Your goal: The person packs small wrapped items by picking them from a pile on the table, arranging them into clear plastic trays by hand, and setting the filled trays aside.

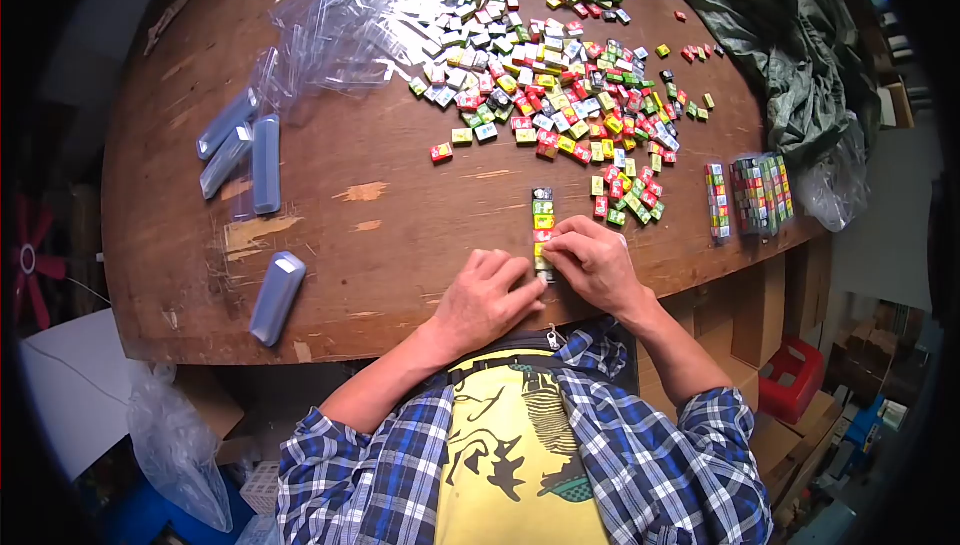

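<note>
A short upright row of small coloured boxes (pixel 543 208) lies on the brown wooden table near its front edge, black at the far end, then green, yellow and red. My right hand (pixel 592 263) pinches at the row's right side, thumb and forefinger on a yellow box. At the row's near end is my left hand (pixel 487 297), its fingers curled and the thumb and forefinger touching the lowest boxes. The fingers hide part of the near end. Beyond the hands spreads a big loose pile of similar small boxes (pixel 570 95).
Clear plastic sleeves (pixel 345 20) lie at the back left. Several bluish clear cases (pixel 277 298) rest on the left. Packed stacks of boxes (pixel 762 195) stand at the right edge, beside a plastic bag (pixel 838 185) and green cloth (pixel 775 45).
</note>
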Demonstrator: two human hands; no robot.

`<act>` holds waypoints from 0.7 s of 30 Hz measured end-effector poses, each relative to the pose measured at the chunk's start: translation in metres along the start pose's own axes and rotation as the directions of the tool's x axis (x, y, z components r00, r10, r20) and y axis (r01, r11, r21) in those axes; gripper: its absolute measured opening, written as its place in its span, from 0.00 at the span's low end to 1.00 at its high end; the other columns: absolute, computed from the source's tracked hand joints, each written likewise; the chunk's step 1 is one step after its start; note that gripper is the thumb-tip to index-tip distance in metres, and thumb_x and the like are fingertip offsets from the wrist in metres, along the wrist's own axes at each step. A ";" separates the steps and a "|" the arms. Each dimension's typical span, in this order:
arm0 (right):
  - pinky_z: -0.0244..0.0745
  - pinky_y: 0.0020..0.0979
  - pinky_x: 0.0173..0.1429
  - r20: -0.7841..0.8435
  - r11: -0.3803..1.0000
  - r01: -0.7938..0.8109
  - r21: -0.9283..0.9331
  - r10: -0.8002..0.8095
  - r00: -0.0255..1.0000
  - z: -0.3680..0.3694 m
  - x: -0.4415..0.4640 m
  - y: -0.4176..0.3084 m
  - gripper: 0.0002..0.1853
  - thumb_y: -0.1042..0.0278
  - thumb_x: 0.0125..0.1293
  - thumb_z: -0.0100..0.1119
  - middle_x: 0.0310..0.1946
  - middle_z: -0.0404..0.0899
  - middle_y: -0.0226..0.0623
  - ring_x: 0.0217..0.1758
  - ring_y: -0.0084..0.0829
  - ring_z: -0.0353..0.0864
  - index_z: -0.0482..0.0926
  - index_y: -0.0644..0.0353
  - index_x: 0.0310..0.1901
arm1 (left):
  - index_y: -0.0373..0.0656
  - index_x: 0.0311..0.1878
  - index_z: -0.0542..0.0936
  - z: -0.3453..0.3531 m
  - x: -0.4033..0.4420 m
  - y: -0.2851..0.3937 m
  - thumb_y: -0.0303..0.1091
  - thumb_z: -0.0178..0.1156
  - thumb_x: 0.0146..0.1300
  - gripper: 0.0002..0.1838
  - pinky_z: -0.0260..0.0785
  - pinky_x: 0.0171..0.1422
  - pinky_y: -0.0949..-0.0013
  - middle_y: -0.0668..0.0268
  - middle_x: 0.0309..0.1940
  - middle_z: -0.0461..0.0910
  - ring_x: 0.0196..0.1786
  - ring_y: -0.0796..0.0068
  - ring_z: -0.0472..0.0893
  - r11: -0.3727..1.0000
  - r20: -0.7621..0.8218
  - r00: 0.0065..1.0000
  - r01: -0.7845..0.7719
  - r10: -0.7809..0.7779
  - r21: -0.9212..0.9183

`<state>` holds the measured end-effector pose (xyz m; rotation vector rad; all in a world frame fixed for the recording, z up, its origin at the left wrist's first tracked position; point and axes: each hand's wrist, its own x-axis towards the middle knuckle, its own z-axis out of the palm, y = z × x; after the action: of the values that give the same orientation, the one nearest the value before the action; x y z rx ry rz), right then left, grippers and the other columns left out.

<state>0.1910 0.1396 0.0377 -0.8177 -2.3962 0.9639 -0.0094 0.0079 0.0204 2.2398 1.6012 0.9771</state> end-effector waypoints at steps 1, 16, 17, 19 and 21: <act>0.86 0.36 0.42 -0.013 1.000 -0.019 -0.005 0.019 1.000 0.000 0.001 -0.002 0.09 0.72 0.66 0.80 0.44 0.88 0.41 0.41 0.38 0.91 0.90 0.62 0.45 | 0.49 0.54 0.88 0.000 0.000 0.000 0.42 0.74 0.65 0.17 0.73 0.56 0.56 0.66 0.46 0.81 0.52 0.63 0.80 0.998 -0.006 0.999 -0.051 0.051 -0.037; 0.85 0.44 0.53 -0.123 0.952 -0.123 -0.282 0.091 0.988 0.005 0.001 -0.022 0.19 0.67 0.60 0.82 0.48 0.85 0.42 0.48 0.46 0.89 0.88 0.59 0.51 | 0.50 0.54 0.89 0.001 -0.005 -0.001 0.36 0.76 0.60 0.18 0.76 0.58 0.58 0.69 0.55 0.87 0.54 0.65 0.85 0.982 0.038 0.989 -0.139 0.145 -0.130; 0.85 0.44 0.53 -0.128 0.956 -0.131 -0.261 0.100 0.987 0.002 -0.001 -0.021 0.17 0.68 0.61 0.81 0.47 0.85 0.42 0.48 0.47 0.89 0.88 0.58 0.51 | 0.49 0.54 0.89 0.000 -0.004 -0.002 0.35 0.76 0.59 0.18 0.76 0.57 0.58 0.68 0.54 0.88 0.54 0.64 0.85 0.982 0.039 0.990 -0.128 0.135 -0.138; 0.86 0.44 0.53 -0.160 0.958 -0.139 -0.252 0.100 0.982 -0.001 -0.005 -0.019 0.16 0.68 0.61 0.81 0.47 0.86 0.42 0.48 0.47 0.89 0.88 0.58 0.50 | 0.48 0.54 0.89 -0.001 -0.003 -0.001 0.33 0.76 0.59 0.18 0.76 0.56 0.57 0.68 0.54 0.88 0.53 0.63 0.85 0.981 0.040 0.992 -0.113 0.121 -0.158; 0.86 0.44 0.54 -0.191 0.969 -0.132 -0.207 0.093 0.977 -0.014 -0.010 -0.016 0.14 0.69 0.61 0.80 0.47 0.87 0.42 0.49 0.47 0.89 0.89 0.58 0.48 | 0.48 0.54 0.89 -0.006 -0.002 0.000 0.33 0.74 0.60 0.17 0.76 0.57 0.57 0.67 0.54 0.88 0.53 0.63 0.85 0.979 0.040 0.990 -0.124 0.132 -0.161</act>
<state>0.2012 0.1307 0.0571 -1.0834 -2.3444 0.6417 -0.0132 0.0055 0.0241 2.2623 1.3231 1.0313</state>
